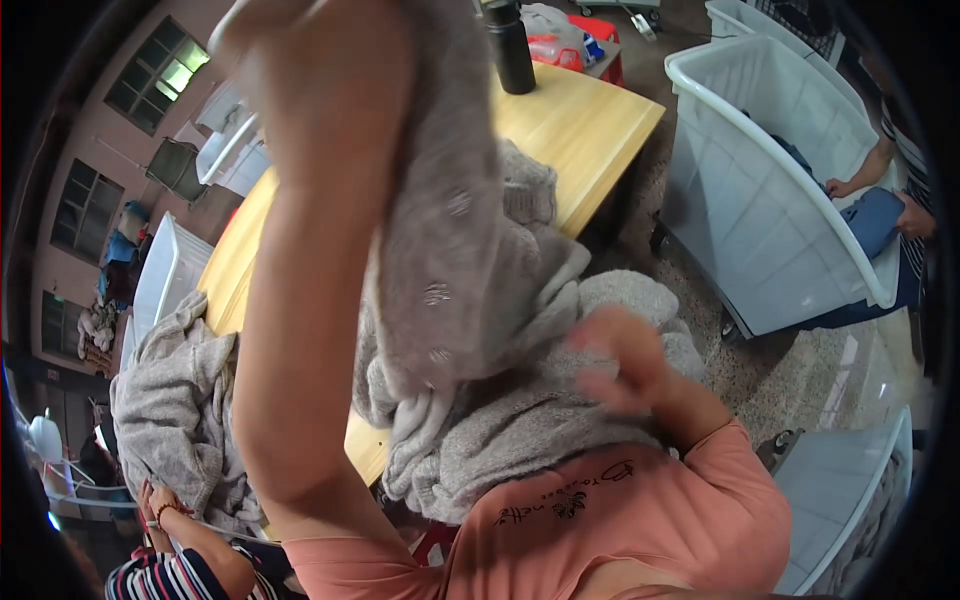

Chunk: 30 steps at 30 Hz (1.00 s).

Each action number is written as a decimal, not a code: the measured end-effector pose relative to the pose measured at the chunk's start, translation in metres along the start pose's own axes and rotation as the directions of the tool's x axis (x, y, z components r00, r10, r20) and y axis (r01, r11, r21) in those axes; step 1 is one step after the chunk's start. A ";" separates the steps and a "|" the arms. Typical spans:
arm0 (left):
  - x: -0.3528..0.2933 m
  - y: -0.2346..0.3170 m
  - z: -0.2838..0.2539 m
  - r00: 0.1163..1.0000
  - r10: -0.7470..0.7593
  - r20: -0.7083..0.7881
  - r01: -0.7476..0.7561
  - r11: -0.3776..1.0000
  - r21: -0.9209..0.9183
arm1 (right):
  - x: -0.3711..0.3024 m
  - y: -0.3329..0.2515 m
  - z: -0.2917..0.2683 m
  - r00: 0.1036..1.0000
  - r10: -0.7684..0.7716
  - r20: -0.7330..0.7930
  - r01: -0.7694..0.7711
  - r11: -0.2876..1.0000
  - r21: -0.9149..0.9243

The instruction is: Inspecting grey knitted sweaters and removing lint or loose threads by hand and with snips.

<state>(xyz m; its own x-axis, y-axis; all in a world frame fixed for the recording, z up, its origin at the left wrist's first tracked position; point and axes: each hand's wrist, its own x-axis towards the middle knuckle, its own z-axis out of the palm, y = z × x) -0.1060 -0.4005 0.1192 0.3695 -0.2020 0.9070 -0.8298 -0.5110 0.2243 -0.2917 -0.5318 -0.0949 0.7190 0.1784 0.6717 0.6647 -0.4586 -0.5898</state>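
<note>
My left hand [325,70] is raised high at the top of the view, blurred, its fingers closed on a grey knit garment [440,230]. The cloth hangs down beside my forearm. Small shiny spots, perhaps buttons, run down it in a row. Lower right, my right hand [625,365] is smeared by motion, but its fingers look apart with nothing between them. It hovers over a heap of grey knitwear [520,430] gathered across the table edge and my lap. Where the raised garment ends and the heap begins is hard to make out.
A light wooden table [590,125] bears a dark bottle [512,50] and another grey knit pile [180,390] at left. One person's hands [160,505] are by that pile. At right stands a white wheeled bin [760,200]; another person holds blue cloth [870,220] there.
</note>
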 end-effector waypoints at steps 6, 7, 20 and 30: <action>-0.029 0.031 0.023 0.896 0.209 0.392 -0.222 0.975 -0.013 | 0.070 -0.041 0.074 0.946 -0.015 0.323 -0.145 0.872 0.467; -0.040 0.028 0.021 0.898 0.159 0.410 -0.141 0.987 -0.075 | 0.072 -0.035 0.073 0.933 0.194 0.304 -0.309 0.864 0.397; -0.156 -0.009 -0.198 0.698 -0.715 0.024 0.581 0.547 -0.603 | -0.017 -0.092 -0.109 0.995 -0.018 -0.099 0.066 0.860 0.506; -0.417 -0.038 -0.343 0.511 -0.817 -0.265 0.855 0.453 0.251 | -0.021 0.005 -0.043 0.555 0.790 0.260 -0.562 0.587 -0.584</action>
<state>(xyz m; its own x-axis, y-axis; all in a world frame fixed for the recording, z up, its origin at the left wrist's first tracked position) -0.3717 -0.0107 -0.1450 0.7563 0.5361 0.3749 0.0447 -0.6142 0.7879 -0.3123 -0.5749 -0.0926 0.9771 -0.0372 -0.2093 -0.1323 -0.8772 -0.4615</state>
